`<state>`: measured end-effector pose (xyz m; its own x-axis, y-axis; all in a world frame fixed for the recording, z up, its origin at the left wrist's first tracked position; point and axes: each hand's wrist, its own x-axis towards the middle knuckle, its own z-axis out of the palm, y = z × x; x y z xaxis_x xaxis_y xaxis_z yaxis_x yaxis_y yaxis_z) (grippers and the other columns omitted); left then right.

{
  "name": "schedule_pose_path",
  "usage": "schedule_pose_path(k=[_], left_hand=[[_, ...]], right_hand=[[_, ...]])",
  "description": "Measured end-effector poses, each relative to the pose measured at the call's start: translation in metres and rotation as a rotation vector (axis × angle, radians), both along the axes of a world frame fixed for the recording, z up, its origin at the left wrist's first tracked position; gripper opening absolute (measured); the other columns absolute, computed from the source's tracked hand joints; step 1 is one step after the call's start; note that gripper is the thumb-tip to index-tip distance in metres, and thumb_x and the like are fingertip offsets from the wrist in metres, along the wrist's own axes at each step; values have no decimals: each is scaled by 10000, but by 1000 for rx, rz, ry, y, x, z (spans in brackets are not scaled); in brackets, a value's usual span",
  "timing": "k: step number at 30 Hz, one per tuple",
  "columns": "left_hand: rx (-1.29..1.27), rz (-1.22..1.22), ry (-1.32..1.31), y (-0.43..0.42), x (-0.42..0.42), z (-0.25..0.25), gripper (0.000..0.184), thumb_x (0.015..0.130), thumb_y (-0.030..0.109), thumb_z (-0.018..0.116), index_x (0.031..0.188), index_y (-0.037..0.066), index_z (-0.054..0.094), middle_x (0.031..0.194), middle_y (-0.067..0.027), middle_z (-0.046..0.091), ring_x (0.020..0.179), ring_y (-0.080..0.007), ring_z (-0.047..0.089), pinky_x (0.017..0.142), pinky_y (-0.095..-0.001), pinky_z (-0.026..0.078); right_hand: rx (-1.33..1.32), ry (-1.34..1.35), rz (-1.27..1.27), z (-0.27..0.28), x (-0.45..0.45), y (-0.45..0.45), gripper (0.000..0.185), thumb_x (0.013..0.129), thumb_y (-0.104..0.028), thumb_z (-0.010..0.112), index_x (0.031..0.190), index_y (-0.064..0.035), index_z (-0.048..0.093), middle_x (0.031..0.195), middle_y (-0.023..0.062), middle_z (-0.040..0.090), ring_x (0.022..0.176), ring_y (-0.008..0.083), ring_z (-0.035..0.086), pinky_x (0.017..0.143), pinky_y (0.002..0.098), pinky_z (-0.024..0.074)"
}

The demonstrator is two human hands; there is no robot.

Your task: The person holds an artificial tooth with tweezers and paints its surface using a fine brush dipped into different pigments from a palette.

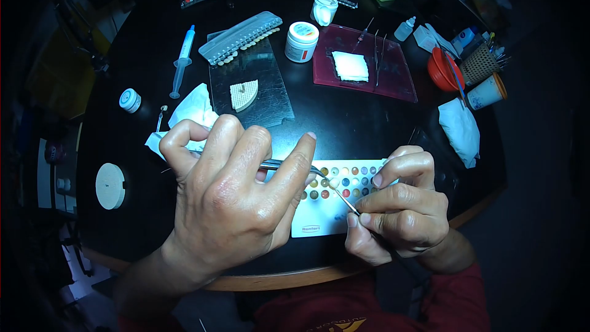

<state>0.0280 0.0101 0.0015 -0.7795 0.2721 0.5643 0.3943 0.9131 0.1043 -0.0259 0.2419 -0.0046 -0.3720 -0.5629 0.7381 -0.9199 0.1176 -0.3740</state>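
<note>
My left hand (230,184) is closed around a dark, curved-tip pair of tweezers (270,164). At their tip sits a small pale tooth crown (334,182). My right hand (402,206) pinches a fine brush (347,201), its point touching or very near the underside of the crown. Both hands are above a white palette (319,226) with rows of coloured wells, some hidden behind my fingers. The lower part of the brush handle runs behind my right hand.
A crumpled white tissue (193,110) lies beyond my left hand. Farther back are a dark slab (264,95) with a honeycomb tray (244,94), a syringe (183,61), a white jar (302,42) and a red glass plate (393,80). A red bowl (444,71) stands right.
</note>
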Motion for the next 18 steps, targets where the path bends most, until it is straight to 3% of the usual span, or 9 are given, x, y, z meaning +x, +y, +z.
schedule_pose_path(k=[18], left_hand=[[15,2,-6,1,0,2,355,829,229,814,1174,149,826,757,1,451,772,-170,478,917,-449,272]], right_hand=[[-32,-2,-12,-2,-1,0,215,664,-33,840,732,-107,650,724,12,702,839,223,642,720,391,470]])
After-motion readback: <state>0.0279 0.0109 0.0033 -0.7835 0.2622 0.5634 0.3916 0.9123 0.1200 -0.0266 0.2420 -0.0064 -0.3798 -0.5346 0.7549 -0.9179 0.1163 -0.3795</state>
